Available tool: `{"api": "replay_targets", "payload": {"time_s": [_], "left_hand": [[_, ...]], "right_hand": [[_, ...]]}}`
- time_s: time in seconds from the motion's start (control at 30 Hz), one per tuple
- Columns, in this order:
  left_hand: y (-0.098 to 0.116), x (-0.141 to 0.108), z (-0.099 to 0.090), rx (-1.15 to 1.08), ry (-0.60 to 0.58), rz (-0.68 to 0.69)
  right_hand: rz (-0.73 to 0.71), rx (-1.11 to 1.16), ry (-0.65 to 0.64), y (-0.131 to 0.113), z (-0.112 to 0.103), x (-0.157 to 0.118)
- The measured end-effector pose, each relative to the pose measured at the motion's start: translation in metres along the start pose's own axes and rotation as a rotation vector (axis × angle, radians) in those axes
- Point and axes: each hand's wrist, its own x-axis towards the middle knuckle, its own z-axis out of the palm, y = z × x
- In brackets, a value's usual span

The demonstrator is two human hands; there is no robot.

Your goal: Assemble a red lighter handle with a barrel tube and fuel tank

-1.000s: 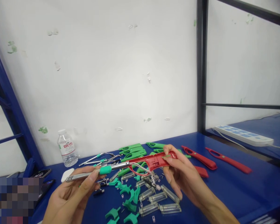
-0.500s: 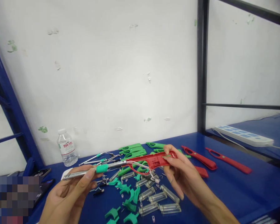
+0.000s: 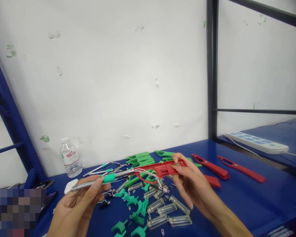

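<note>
A metal tube [image 3: 85, 186] with a teal sleeve [image 3: 109, 178] lies pinched between the thumb and fingers of my left hand [image 3: 82, 200]. My right hand [image 3: 192, 181] grips the wide end of a red half shell [image 3: 164, 169], its open inner side showing. The tube's far end meets the shell's narrow end, and white wires [image 3: 151, 173] run from there over the shell to a small dark part below it. Teal plastic pieces [image 3: 138, 210] and clear tanks [image 3: 167, 209] lie on the table below the hands.
Green shells [image 3: 140, 159] and wired metal tubes [image 3: 101, 168] lie behind the hands. Red shells [image 3: 241, 169] rest at the right. A water bottle [image 3: 71, 158] stands by the wall at the left, phones [image 3: 48, 199] nearer. A power strip [image 3: 258, 142] sits far right.
My left hand and the tube have shifted slightly to the right, towards the red shell. My right hand keeps its hold with almost no movement.
</note>
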Motion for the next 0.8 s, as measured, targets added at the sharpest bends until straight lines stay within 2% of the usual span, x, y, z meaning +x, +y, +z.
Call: {"api": "replay_targets", "payload": {"time_s": [0.3,0.47,0.67,0.8], "left_hand": [[-0.001,-0.001,0.003,0.049,0.025,0.038],[0.001,-0.002,0.005,0.063,0.044,0.026],[0.01,-0.01,0.017,0.024,0.04,0.029],[0.009,-0.008,0.016,0.013,0.059,0.003]], "right_hand": [[-0.001,-0.026,0.043,0.0,0.002,-0.001],[-0.002,-0.048,0.049,-0.001,0.002,0.0],[-0.01,-0.051,0.073,-0.001,0.002,-0.001],[-0.014,-0.057,0.067,0.0,0.001,0.0]]}}
